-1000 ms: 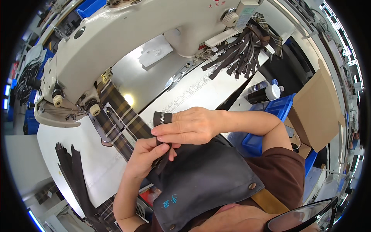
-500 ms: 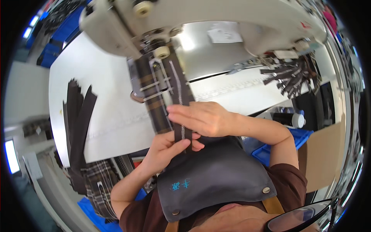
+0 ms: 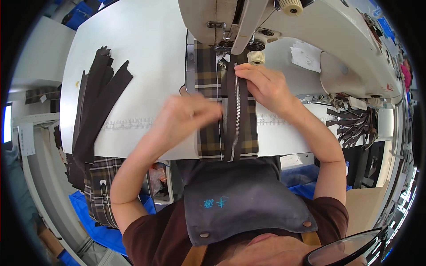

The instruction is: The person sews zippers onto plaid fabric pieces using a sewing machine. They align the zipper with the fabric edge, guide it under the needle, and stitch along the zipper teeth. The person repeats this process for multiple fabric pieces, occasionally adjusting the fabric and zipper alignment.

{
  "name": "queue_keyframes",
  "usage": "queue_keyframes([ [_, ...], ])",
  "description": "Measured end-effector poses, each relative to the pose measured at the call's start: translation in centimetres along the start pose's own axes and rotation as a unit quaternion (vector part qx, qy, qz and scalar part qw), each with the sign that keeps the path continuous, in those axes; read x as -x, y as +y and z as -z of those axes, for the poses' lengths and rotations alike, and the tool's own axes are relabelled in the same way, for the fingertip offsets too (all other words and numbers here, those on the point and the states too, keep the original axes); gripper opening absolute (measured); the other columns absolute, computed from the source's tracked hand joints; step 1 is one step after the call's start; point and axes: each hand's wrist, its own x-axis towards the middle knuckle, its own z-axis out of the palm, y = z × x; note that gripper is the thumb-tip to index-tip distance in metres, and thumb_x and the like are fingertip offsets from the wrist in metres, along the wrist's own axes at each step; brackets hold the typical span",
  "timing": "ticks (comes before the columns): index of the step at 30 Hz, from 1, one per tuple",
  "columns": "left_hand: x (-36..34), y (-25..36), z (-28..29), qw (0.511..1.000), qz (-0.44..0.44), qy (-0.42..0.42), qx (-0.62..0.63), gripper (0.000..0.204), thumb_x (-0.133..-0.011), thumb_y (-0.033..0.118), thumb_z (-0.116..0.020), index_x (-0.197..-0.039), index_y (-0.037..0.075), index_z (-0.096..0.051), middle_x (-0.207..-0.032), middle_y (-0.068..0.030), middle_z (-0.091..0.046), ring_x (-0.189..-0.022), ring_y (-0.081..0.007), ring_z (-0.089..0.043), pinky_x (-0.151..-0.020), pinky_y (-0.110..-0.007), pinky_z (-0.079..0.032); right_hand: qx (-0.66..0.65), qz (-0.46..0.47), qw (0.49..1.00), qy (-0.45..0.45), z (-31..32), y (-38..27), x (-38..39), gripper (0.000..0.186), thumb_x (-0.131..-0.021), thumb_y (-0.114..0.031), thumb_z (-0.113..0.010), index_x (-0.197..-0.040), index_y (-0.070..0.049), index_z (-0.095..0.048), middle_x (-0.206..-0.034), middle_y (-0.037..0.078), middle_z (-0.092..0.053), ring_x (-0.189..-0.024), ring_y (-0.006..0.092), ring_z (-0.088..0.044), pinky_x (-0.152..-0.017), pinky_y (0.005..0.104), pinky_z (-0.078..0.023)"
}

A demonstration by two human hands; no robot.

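We see a long dark-brown fabric zipper with silver metal teeth lying lengthwise on a brown, black and cream plaid cloth, its upper end just beside the metal presser foot of the large off-white sewing machine. Our right hand pinches that upper end between thumb and fingers. Our left hand is blurred at the zipper's left side; we cannot tell whether its bent fingers hold anything.

The zipper bows toward the left lower down, so if we pinned only the top, we think the tape could skew against the cloth and a seam wander. Its lower end reaches the front edge of the smooth white worktop, where a tug or snag might pull both layers askew. Metal teeth straying under the needle could break it. Most seriously, our right fingertips sit near the foot; starting the machine then would risk a stitched finger.
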Motion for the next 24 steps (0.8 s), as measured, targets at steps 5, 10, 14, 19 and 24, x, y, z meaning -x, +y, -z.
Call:
queue_keyframes([
  [5,-4.4,-4.8,-1.4,0.871,-0.191,0.217,-0.397,0.03,-0.086,0.019,-0.062,-0.114,0.008,-0.063,-0.123,-0.0053,-0.06,-0.112,-0.0234,-0.056,-0.1,-0.05,-0.036,-0.012,-0.041,0.999,-0.007,-0.2,-0.4,0.4,0.023,-0.068,0.006,-0.065,-0.09,-0.002,-0.06,-0.096,0.006,-0.063,-0.079,0.0218,-0.064,-0.064,0.0291,-0.053],
  [10,-4.8,-5.5,-1.4,0.87,-0.202,0.195,-0.406,0.031,-0.087,0.019,-0.061,-0.117,0.009,-0.061,-0.124,-0.0034,-0.059,-0.115,-0.0194,-0.054,-0.105,-0.056,-0.023,-0.009,-0.055,0.998,-0.007,-0.3,-0.5,0.6,0.022,-0.068,0.006,-0.065,-0.088,-0.002,-0.06,-0.095,0.006,-0.064,-0.079,0.0215,-0.064,-0.065,0.0288,-0.053],
  [14,-5.2,-5.3,-0.8,0.862,-0.224,0.186,-0.414,0.029,-0.085,0.016,-0.062,-0.113,0.008,-0.062,-0.124,-0.0023,-0.059,-0.11,-0.0194,-0.056,-0.105,-0.055,-0.024,-0.039,-0.052,0.998,0.002,-0.4,-1.0,0.1,0.022,-0.068,0.005,-0.066,-0.088,-0.001,-0.062,-0.094,0.007,-0.066,-0.079,0.0215,-0.065,-0.065,0.0291,-0.054],
  [19,-5.1,-5.4,-0.6,0.868,-0.218,0.184,-0.407,0.025,-0.082,0.009,-0.063,-0.107,0.006,-0.062,-0.117,-0.0019,-0.059,-0.103,-0.0208,-0.057,-0.103,-0.054,-0.027,-0.04,-0.029,0.999,0.007,-1.7,-1.2,-1.0,0.022,-0.068,0.003,-0.067,-0.09,-0.001,-0.063,-0.096,0.007,-0.067,-0.082,0.0219,-0.066,-0.066,0.0288,-0.055],
  [24,-5.3,-5.4,-0.9,0.888,-0.218,0.206,-0.347,0.023,-0.082,0.007,-0.062,-0.105,0.007,-0.063,-0.112,-0.0022,-0.059,-0.099,-0.0209,-0.057,-0.103,-0.049,-0.029,-0.042,-0.058,0.997,-0.023,-2.1,-1.1,-0.4,0.021,-0.069,0.001,-0.068,-0.089,-0.002,-0.062,-0.098,0.007,-0.066,-0.084,0.0217,-0.066,-0.068,0.0294,-0.055],
])
